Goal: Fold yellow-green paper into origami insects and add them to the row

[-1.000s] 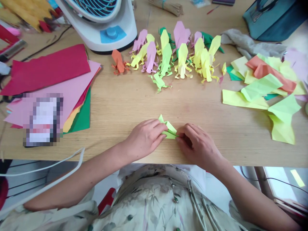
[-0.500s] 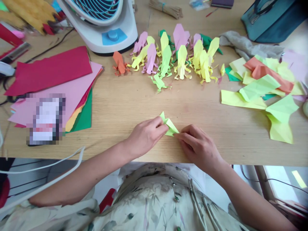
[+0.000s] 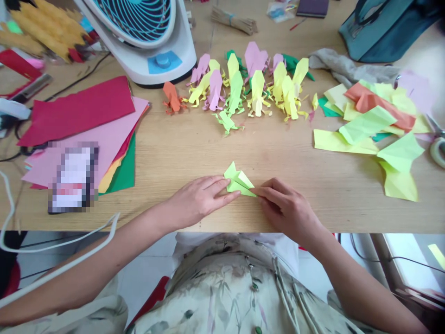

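A small folded piece of light green origami paper [image 3: 238,182] lies on the table in front of me, with a pointed flap at its top and a raised fold down its right side. My left hand [image 3: 200,198] rests flat at its left, fingers and thumb stretched out and apart, their tips on the paper. At the right corner, my right hand [image 3: 287,204] pinches the paper between thumb and index finger, the other fingers curled under. Beyond my hands stands a group of folded paper frogs, among them a light green frog [image 3: 226,122] and an orange frog [image 3: 173,98].
Loose creased paper sheets [image 3: 366,118] and scissors [image 3: 438,144] lie to the right. At the left are stacked coloured papers [image 3: 79,109] and a blurred-out phone [image 3: 73,176]. A fan [image 3: 163,60], a grey cloth [image 3: 347,67] and a blue bag [image 3: 373,37] stand farther back. A white cable [image 3: 104,227] crosses near my left arm.
My left hand has loosened its bent-finger grip, shifted left and flattened, so more of the folded paper shows. My right hand keeps its pinch at the corner. The view has shifted slightly.
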A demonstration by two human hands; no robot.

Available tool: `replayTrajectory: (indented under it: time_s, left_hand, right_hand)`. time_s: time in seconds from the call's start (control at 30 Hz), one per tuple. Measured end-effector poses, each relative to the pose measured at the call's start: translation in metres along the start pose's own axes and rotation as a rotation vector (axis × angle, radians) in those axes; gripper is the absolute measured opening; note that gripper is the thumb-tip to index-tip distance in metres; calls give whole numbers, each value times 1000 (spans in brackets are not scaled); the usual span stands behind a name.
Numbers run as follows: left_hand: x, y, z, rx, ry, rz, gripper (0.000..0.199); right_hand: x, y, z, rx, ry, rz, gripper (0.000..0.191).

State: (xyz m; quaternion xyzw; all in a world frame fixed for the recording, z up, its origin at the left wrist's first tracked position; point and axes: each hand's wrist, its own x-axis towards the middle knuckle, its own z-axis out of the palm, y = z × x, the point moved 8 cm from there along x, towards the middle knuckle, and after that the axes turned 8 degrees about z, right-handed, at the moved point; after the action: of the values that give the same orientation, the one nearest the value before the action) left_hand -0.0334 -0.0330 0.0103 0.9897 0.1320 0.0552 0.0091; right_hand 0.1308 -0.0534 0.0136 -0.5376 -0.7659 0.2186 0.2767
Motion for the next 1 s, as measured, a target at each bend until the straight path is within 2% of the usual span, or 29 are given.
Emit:
replayTrajectory:
  time_s: [0.13,0.3,0.47,0.77,1.0]
  left_hand:
    - [0,-1,5,-3,-40,0,48]
    - [-3,-3,8,-17,-57,-5,49]
    - [-3,-4,7,-35,-59,-10,50]
    - [-3,-6,5,-48,-17,0,49]
    - [-2,-7,5,-63,0,-6,46]
  right_hand:
    - [-22,6,-10,-29,62,26,31]
    - [-39,-9,5,-285,-28,-81,40]
    - [-37,-11,10,-391,-18,-81,41]
    - [-39,-9,10,-404,-11,-117,46]
    - [-37,-9,9,-409,-22,-92,50]
